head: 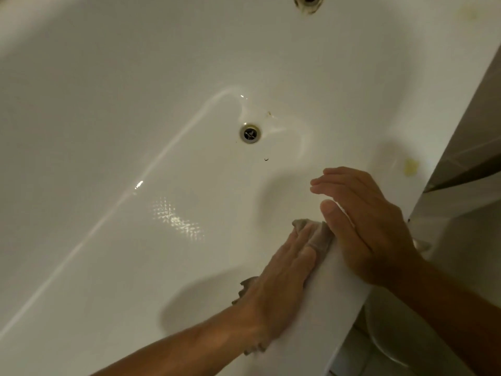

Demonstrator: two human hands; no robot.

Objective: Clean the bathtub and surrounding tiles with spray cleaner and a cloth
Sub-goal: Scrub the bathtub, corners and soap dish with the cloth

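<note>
Bathtub [135, 104] enamel filled nearly the whole view, white and glossy, with the round metal drain [250, 133] near its middle. Above the drain, at the top edge, sat a second metal fitting [309, 2] ringed with brownish grime. To the right of the drain, on the tub's inner wall, showed a yellowish stain [410, 166]. A small dark speck [266, 159] lay just below the drain.

Below and right of the drain, the left hand [279, 278] pressed a grey cloth [315, 234] flat against the inner wall just under the tub's rim [339, 289], fingers straight and laid over the fabric; cloth edges stuck out past the fingertips and beside the wrist. The right hand [363, 226] rested on the rim right beside the cloth, fingers extended and relaxed, holding nothing, fingertips pointing toward the drain.
</note>
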